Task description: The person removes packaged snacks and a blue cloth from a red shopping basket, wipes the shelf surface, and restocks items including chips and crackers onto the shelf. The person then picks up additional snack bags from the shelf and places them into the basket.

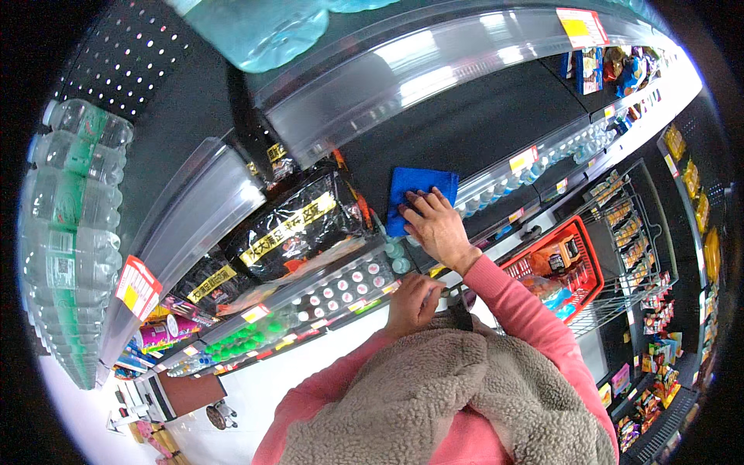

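Observation:
My right hand (438, 229) lies on a folded blue cloth (421, 180) on a dark shelf board (480, 132). Its fingers are spread over the cloth, pressing it against the board. Close to my body, my left hand (415, 304) is curled closed beside the shelf's front edge; whatever its fingers may hold is hidden. Left of the cloth, on the same shelf, sit black shiny packages (298, 225) with yellow bands.
To my right stands a wire shopping cart (651, 232) with a red basket (593, 252) holding packaged goods. Bottles with white caps (345, 291) fill a lower shelf. Large clear bottles (74, 232) stand at the far left. A clear shelf-edge strip (418, 66) runs overhead.

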Action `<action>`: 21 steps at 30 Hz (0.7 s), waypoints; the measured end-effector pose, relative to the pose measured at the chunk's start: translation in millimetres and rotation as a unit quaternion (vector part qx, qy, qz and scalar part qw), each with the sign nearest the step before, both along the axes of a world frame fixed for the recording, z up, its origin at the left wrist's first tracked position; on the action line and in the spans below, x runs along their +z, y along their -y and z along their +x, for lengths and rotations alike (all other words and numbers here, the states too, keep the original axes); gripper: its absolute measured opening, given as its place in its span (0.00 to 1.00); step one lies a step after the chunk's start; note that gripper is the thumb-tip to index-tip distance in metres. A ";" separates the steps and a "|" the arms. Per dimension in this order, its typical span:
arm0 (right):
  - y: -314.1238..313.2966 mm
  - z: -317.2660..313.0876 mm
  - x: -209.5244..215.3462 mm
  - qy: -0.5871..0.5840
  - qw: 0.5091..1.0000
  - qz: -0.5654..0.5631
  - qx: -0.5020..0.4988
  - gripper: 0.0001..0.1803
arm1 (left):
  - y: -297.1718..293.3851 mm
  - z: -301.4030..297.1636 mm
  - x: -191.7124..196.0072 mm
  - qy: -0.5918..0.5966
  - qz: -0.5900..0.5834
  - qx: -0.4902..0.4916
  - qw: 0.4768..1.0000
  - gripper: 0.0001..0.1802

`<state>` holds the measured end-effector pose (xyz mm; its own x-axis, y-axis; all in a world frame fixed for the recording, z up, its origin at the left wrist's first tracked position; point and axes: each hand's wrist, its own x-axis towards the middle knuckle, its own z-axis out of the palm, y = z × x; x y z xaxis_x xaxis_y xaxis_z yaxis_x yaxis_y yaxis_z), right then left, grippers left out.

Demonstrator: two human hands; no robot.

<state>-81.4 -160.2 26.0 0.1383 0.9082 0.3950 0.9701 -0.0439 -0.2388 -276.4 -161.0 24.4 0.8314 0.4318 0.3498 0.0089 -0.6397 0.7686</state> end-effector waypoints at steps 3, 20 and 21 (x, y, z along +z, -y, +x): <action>-9.5 -11.7 4.1 -0.013 1.000 -0.014 0.003 0.20 | -0.4 -19.2 -11.4 -0.024 -0.091 0.030 0.995 0.05; -99.9 25.2 -20.4 0.015 0.997 -0.042 -0.070 0.29 | -35.0 19.3 3.9 -0.025 -0.054 -0.045 0.997 0.07; -100.6 31.7 -21.1 0.018 0.996 -0.041 -0.074 0.28 | -39.4 27.5 8.5 -0.020 -0.052 -0.036 0.998 0.07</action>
